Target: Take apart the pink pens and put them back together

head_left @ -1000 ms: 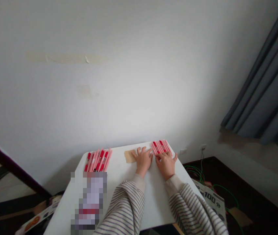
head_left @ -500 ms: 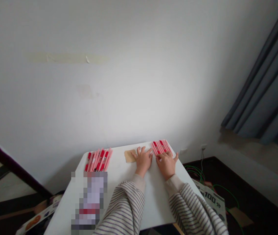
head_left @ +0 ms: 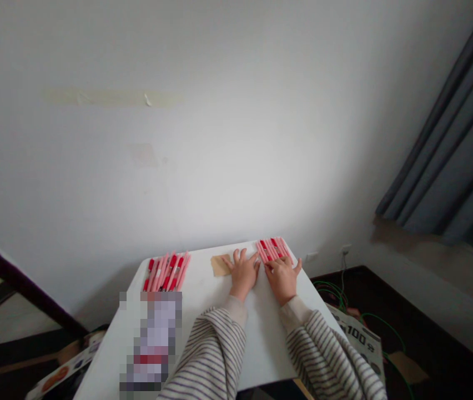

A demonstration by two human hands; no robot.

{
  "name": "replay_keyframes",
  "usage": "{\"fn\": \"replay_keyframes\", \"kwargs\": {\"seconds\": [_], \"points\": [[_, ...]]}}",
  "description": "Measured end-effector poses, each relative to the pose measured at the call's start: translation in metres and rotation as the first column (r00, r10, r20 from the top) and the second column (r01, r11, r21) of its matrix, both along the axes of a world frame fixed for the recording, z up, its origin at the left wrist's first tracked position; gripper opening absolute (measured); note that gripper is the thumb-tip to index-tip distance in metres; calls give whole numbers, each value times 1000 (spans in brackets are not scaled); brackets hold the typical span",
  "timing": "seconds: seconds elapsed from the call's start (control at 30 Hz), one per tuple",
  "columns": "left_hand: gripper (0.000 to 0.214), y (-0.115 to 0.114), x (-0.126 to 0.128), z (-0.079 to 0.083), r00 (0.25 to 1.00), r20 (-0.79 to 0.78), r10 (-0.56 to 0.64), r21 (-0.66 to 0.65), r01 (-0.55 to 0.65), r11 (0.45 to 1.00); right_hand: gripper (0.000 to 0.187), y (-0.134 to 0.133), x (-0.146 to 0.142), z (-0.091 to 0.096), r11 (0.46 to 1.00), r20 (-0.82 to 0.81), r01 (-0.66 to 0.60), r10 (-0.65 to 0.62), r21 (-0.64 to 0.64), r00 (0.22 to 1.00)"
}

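Note:
A row of pink-and-red pens lies side by side at the far right corner of the white table. My left hand rests with its fingers spread, the index finger at the row's left edge. Beneath its outer finger lies a small tan piece of paper or tape. At the near ends of the row is my right hand, fingers bent against the pens and little finger held out. It does not wrap around any pen. A second, looser group of similar pens lies at the far left.
The white table stands against the wall. A blurred-out flat item lies at the table's left. Green cables and a printed bag or box are on the floor to the right, below a grey curtain.
The view has shifted very slightly. Both hands and the pens keep nearly the same places.

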State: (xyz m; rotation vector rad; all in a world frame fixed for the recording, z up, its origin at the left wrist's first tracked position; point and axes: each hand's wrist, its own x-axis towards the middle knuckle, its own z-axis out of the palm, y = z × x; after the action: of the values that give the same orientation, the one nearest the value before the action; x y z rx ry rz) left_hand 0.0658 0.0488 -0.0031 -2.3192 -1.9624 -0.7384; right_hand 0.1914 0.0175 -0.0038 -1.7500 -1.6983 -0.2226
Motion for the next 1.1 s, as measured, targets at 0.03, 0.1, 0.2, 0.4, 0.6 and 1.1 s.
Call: {"fn": "replay_keyframes", "kwargs": {"seconds": [0.03, 0.1, 0.2, 0.4, 0.6, 1.1], "points": [[38, 0, 0, 0, 1000, -3, 0, -3, 0, 1000, 22, 0, 0, 0, 1000, 3, -2, 2, 0, 1000], [39, -1, 1, 1, 1000, -9, 0, -10, 0, 1000, 22, -1, -1, 1, 1000, 14, 2, -3, 5, 1000], [39, -2, 1, 2, 1000, -15, 2, -22, -3, 1000, 20, -3, -2, 1, 1000, 30, 14, -14, 23, 999], [39, -2, 1, 2, 1000, -12, 7, -28, -7, 1000, 19, -4, -1, 1, 1000, 17, 1, -2, 14, 1000], [39, -2, 1, 2, 1000, -28, 14, -9, -14, 1000, 19, -5, -2, 2, 1000, 1, 0, 0, 7, 1000], [38, -7, 1, 8, 1000, 9, 26, -5, -26, 1000, 21, -5, -2, 1, 1000, -14, -11, 11, 3, 1000]]}}
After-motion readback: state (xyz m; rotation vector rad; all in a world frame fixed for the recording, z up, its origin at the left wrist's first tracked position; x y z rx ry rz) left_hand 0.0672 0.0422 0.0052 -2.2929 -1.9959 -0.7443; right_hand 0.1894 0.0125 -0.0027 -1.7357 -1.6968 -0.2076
